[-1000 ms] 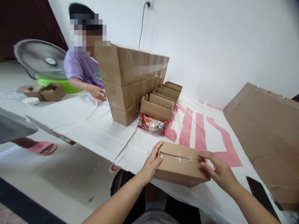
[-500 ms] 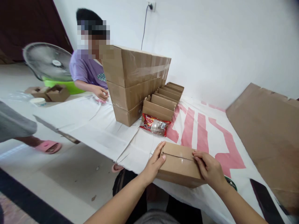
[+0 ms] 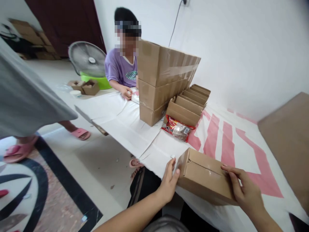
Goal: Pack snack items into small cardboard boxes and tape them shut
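Note:
A closed brown cardboard box [image 3: 205, 175] sits at the table's near edge, with a slit running along its top between the flaps. My left hand [image 3: 169, 182] is at the box's left end, fingers apart; whether the thumb touches the cardboard I cannot tell. Around the right end, my right hand [image 3: 246, 188] grips the box, fingertips on its top. Beyond the box lies a red and clear plastic food packet [image 3: 178, 129], leaning by a row of open cardboard boxes [image 3: 184, 112].
Stacked taped cartons [image 3: 166, 67] stand behind the packet. A person in a purple shirt [image 3: 120, 69] sits beyond them. Another person in grey [image 3: 31, 93] stands at left. A fan [image 3: 85, 59] is on the floor; a large cardboard sheet [image 3: 287, 135] leans at right.
My view has swung left, so things appear farther right. My left hand has loosened from the box's left end; my right hand stays on the other end. The person in grey shows more.

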{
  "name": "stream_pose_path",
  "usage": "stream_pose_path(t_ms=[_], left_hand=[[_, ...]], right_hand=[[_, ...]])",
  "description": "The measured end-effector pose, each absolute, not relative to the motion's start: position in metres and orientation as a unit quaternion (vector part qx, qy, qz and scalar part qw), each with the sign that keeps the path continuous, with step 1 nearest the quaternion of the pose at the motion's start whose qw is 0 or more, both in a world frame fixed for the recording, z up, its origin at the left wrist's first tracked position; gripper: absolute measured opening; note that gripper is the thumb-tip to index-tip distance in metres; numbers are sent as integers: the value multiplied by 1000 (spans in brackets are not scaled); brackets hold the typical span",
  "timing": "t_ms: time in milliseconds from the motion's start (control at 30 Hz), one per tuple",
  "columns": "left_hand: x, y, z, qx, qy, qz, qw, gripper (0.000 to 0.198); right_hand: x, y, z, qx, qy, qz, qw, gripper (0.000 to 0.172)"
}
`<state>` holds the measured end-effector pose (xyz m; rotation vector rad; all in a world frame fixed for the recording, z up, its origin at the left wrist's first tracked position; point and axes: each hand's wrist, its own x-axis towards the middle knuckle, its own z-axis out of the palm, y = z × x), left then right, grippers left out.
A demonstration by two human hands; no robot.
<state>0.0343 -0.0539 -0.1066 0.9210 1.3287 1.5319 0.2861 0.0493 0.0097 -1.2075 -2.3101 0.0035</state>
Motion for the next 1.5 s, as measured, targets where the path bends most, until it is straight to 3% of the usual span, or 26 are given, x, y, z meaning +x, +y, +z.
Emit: stream_pose_path(t_ms=[267, 700, 1033, 1333, 1500], left_hand=[[27, -49, -121, 386, 520, 637, 418, 38], [20, -29, -126, 373, 562, 632, 383, 57], [22, -33, -123, 379, 632, 592, 328, 26], [-13, -16, -95, 589, 619, 470, 221, 37], [-24, -2, -107, 651, 599, 427, 184, 24]], right_hand=[[305, 61, -5, -480, -841, 21, 250, 31], [309, 58, -8, -495, -823, 51, 273, 33], [321, 55, -11, -511, -804, 61, 298, 35], [310, 53, -9, -480, -811, 80, 324, 29], [285, 50, -2, -451, -813, 116, 350, 26]])
